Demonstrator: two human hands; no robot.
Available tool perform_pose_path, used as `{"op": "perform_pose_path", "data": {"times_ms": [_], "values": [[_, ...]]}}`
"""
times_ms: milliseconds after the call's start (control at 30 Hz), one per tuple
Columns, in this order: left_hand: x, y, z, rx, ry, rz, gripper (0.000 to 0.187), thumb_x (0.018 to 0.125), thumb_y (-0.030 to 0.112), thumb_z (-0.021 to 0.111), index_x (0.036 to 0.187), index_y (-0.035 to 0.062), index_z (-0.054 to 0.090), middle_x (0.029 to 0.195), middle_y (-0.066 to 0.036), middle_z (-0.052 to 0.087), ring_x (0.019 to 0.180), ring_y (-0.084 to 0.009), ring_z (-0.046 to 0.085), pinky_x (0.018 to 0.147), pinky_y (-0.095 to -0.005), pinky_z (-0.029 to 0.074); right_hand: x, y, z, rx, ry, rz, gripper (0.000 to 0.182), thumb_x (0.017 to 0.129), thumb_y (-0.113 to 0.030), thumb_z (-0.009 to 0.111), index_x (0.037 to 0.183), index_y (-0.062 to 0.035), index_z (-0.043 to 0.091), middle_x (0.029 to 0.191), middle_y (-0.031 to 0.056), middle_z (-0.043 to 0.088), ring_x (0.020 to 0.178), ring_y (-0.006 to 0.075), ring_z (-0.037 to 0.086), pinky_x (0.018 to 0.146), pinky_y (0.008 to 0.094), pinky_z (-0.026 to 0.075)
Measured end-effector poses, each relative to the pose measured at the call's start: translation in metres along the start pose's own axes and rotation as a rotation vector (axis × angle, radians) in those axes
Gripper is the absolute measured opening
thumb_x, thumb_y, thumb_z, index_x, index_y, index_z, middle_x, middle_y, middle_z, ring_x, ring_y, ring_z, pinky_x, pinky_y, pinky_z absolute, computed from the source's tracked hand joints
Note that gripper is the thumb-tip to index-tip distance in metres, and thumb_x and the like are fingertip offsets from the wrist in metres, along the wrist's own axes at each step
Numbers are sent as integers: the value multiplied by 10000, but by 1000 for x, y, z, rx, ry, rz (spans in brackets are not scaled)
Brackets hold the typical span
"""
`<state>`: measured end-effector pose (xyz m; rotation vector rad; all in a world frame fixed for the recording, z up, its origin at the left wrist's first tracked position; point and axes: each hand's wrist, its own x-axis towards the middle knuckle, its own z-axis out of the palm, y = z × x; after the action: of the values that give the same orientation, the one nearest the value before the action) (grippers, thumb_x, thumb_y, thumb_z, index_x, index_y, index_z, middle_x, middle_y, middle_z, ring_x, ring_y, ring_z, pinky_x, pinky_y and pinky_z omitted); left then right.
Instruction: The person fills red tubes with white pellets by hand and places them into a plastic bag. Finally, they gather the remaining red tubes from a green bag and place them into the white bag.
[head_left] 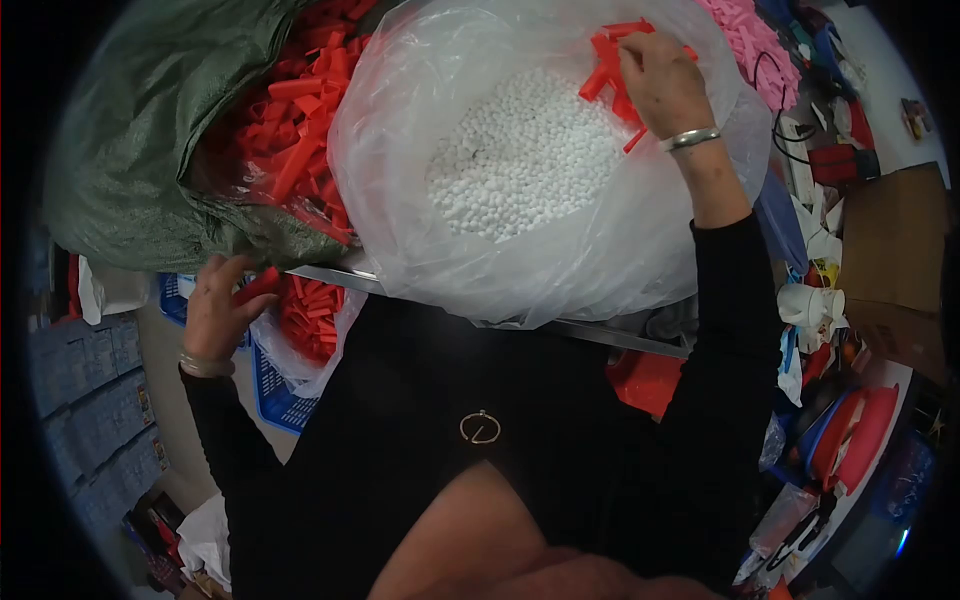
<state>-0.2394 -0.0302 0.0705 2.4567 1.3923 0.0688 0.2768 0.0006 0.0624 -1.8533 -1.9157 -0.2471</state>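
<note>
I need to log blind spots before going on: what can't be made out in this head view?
- Right hand fingertips: hidden among the bunch of red plastic pieces it grips.
- Clear plastic bag of small white beads: depth veiled by the glossy film.
- Left hand palm: turned away; one red plastic piece shows.
- Blue plastic crate: contents covered by a bag.

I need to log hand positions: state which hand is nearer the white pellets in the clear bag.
Right. The right hand holds red plastic pieces inside the clear bag, just above the white pellets. The left hand is outside the bag, below the table edge, holding a red piece.
</note>
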Motion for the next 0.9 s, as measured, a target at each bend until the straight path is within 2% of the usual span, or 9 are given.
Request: {"op": "perform_pose_path", "data": {"times_ms": [67, 100, 167, 333, 467, 533, 567, 733, 900], "values": [[-15, -13, -2, 337, 193, -21, 307, 768, 115, 724, 1021, 2, 592, 931, -141, 609, 819, -278, 607, 712, -345, 482, 3, 13, 7, -71, -98, 68, 129, 822, -125, 585, 821, -12, 647, 849, 162, 645, 791, 352, 624, 713, 417, 508], [-14, -12, -2, 335, 195, -26, 307, 768, 115, 724, 1021, 2, 592, 931, -141, 609, 819, -278, 607, 712, -345, 482, 0, 17, 19, -201, -166, 60, 109, 807, -122, 597, 816, -33, 659, 823, 151, 648, 782, 329, 632, 711, 420, 498], [-2, -6, -1, -43, 204, -122, 285, 780, 95, 701, 1021, -2, 584, 934, -147, 621, 838, -307, 616, 735, -360, 481, -6, 18, 35, -335, -229, 45, 92, 792, -118, 608, 811, -54, 671, 798, 140, 650, 774, 306, 640, 710, 424, 488], [28, 16, 6, -287, 195, -50, 231, 809, 76, 667, 1012, -6, 593, 923, -136, 621, 804, -255, 619, 722, -332, 481, -18, 21, 66, -639, -113, -61, 82, 757, -121, 639, 822, -92, 679, 816, 134, 659, 787, 249, 652, 777, 425, 418], [41, 29, 4, -320, 251, 42, 202, 821, 67, 652, 1000, -16, 609, 915, -126, 624, 790, -219, 616, 713, -314, 480, -20, 29, 73, -573, -47, -92, 88, 767, -97, 629, 842, -70, 665, 819, 149, 661, 790, 283, 660, 743, 428, 464], [43, 32, 2, -353, 241, 30, 197, 821, 62, 649, 997, -19, 613, 915, -122, 626, 792, -215, 616, 716, -310, 481, -14, 12, 57, -290, -102, 40, 102, 782, -61, 592, 871, -46, 639, 839, 178, 666, 802, 331, 667, 714, 436, 510], [44, 33, 2, -384, 230, 32, 192, 822, 58, 647, 994, -22, 617, 914, -118, 627, 794, -211, 617, 720, -307, 482, -12, 2, 51, -282, -108, 35, 102, 782, -61, 592, 871, -46, 639, 839, 178, 666, 802, 331, 667, 714, 436, 510], [54, 38, 8, -402, 262, 94, 180, 823, 45, 640, 987, -27, 622, 918, -116, 630, 805, -210, 621, 734, -304, 485, -21, -50, 63, -131, -459, -13, 124, 796, -35, 548, 906, -24, 605, 885, 240, 660, 823, 367, 665, 714, 447, 532], [55, 43, 7, -407, 255, 127, 174, 826, 34, 631, 986, -32, 620, 917, -117, 630, 812, -212, 621, 746, -304, 484, -25, -61, 123, -92, -331, 61, 111, 836, -75, 518, 863, 14, 580, 822, 251, 634, 813, 410, 628, 732, 472, 510]]}}
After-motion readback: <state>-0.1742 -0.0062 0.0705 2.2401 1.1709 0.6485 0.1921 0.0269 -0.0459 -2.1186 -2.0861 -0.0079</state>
